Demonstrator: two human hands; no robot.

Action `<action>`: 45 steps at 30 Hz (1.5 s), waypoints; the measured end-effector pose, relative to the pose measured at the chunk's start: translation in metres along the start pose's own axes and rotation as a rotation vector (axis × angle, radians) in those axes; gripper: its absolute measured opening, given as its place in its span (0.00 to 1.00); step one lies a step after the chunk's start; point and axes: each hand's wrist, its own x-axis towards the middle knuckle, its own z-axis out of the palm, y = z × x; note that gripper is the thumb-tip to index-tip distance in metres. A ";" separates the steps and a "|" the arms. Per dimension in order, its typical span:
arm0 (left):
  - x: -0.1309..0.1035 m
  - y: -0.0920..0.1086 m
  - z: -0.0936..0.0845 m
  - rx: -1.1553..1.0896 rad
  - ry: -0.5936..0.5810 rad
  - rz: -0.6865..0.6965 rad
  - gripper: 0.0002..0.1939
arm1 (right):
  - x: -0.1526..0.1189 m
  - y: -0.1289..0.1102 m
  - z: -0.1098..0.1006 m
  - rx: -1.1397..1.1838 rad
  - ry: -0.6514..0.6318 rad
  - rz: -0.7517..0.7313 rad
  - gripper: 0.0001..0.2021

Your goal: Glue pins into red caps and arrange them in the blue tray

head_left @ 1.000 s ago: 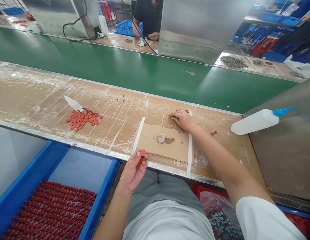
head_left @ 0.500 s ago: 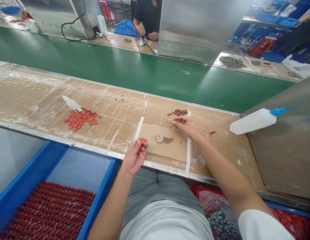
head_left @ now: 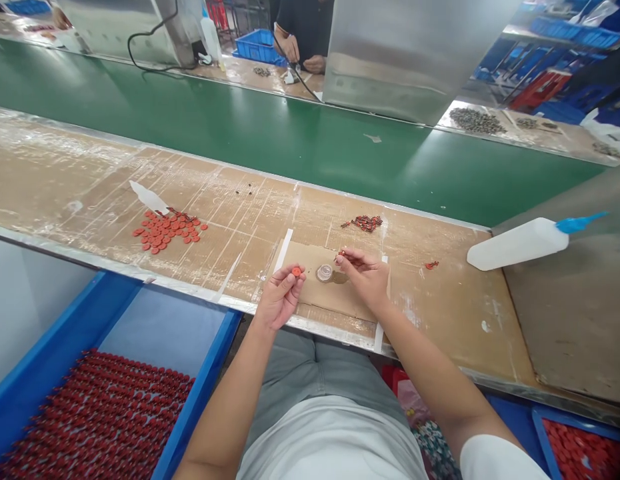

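Observation:
My left hand (head_left: 281, 293) is closed in a pinch on a small red disc (head_left: 297, 271), just left of a small clear round dish (head_left: 324, 273). Right of that dish, my right hand (head_left: 364, 277) pinches a small red-and-dark piece (head_left: 340, 255) between thumb and fingertips. The dish sits on a cardboard sheet (head_left: 317, 297), with a dark wet stain beside it. Beyond my right hand lies a pile of small red-and-dark pieces (head_left: 367, 223). Farther left, many red discs (head_left: 170, 230) are heaped by a white strip (head_left: 147, 198).
A white bottle with a blue nozzle (head_left: 517, 245) lies tilted against the metal panel at right. A green belt (head_left: 270, 130) runs behind the bench. At lower left, a blue tray (head_left: 210, 380) holds rows of red pieces. Across the belt, a person's hands (head_left: 290, 50) work.
My right hand has come left and nearer from the pile to beside the dish, carrying a small piece. My left hand has risen slightly and moved right. The view has shifted a little.

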 end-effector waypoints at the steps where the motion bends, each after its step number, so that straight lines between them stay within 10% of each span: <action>1: 0.000 0.000 0.000 -0.002 -0.001 0.000 0.12 | -0.001 0.003 0.001 -0.030 0.013 -0.035 0.15; 26: -0.004 -0.006 -0.007 0.045 -0.046 0.062 0.14 | 0.000 0.015 0.001 -0.433 -0.105 -0.596 0.08; 45: -0.004 -0.005 -0.006 0.032 -0.038 0.064 0.13 | 0.002 0.014 0.001 -0.482 -0.125 -0.630 0.08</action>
